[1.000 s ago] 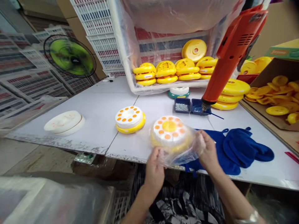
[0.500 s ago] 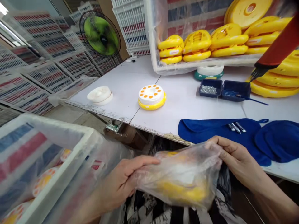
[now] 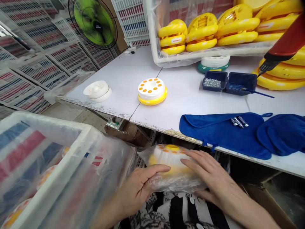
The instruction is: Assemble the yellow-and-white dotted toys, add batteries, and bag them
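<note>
A round yellow-and-white toy wrapped in a clear plastic bag [image 3: 166, 156] rests on my lap, below the table edge. My left hand [image 3: 139, 187] grips the bag at its near left side, thumb laid over the plastic. My right hand [image 3: 209, 178] lies on the right side of the bagged toy with fingers stretched flat over it. A second toy of the same kind, white top with orange dots on a yellow base [image 3: 152, 91], stands unwrapped on the white table [image 3: 186, 98].
A white crate lined with plastic [image 3: 54, 171] stands at my left with bagged toys inside. On the table lie blue cloths [image 3: 224, 132] with small batteries, two blue trays [image 3: 228, 83] with screws, a white disc [image 3: 97, 90], yellow shells [image 3: 205, 31] and an orange power tool [image 3: 286, 44]. A green fan [image 3: 94, 22] stands behind.
The bagged toy came off the table and down onto my lap. My right hand let go of the bag's end and now lies flat on it. The view turned left.
</note>
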Demonstrator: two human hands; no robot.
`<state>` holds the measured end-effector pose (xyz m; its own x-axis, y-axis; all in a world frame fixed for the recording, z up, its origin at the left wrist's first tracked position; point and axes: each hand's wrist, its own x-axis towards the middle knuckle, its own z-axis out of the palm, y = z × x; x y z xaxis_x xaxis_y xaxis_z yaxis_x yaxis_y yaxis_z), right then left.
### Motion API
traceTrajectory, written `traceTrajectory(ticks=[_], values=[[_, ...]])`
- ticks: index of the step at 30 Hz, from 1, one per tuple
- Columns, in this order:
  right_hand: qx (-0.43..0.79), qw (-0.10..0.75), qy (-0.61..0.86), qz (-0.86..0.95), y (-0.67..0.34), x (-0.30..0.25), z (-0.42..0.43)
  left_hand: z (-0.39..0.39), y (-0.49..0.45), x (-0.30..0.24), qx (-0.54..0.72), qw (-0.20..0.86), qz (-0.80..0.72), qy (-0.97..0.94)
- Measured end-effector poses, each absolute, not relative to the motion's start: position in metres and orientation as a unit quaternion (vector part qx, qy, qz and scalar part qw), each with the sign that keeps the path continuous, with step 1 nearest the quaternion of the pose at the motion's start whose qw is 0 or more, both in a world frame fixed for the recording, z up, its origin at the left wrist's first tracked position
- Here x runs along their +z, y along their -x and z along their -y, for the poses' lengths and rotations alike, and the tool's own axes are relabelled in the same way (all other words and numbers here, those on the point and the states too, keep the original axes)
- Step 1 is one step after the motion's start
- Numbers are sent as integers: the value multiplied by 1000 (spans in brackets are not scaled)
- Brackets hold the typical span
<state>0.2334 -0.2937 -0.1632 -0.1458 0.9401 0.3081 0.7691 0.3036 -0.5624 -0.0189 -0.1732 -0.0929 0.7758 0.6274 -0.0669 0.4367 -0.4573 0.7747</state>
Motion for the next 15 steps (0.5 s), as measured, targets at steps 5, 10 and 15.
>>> traceTrajectory(ticks=[5, 10, 15], values=[[63, 406, 597, 690, -212, -197, 270, 172, 22, -95, 161, 573, -412, -690], [198, 394, 536, 720, -210, -182, 271, 151, 60, -63, 137, 367, -414, -822], [261, 340, 549, 717, -192, -168, 259, 169, 31, -63, 78, 170, -257, -948]])
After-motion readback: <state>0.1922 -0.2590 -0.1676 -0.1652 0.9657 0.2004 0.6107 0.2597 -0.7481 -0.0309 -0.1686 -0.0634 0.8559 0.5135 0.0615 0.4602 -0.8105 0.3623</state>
